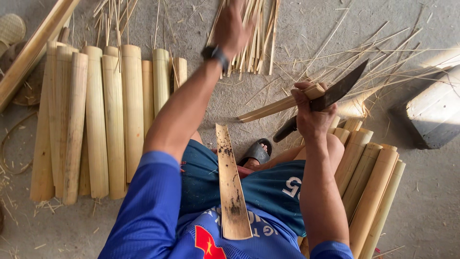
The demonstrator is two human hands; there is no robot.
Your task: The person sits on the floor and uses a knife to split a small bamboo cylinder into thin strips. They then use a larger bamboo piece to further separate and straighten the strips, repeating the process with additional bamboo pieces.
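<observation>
My left hand (232, 29), with a dark watch (215, 52) on the wrist, reaches forward over a pile of thin bamboo strips (258, 33) on the floor. It is blurred and its fingers are hidden. My right hand (311, 117) grips a dark, broad-bladed knife (342, 88) together with a few flat bamboo splits (278, 106) that point left. The blade angles up to the right. A stained flat bamboo slat (231, 187) rests along my lap, over blue shorts.
Split bamboo sections (96, 120) lie in a row on the left; another stack (369, 182) lies by my right leg. A long bamboo pole (33, 48) crosses the top left near a woven basket (9, 29). A grey block (436, 112) stands at right. Slivers litter the concrete.
</observation>
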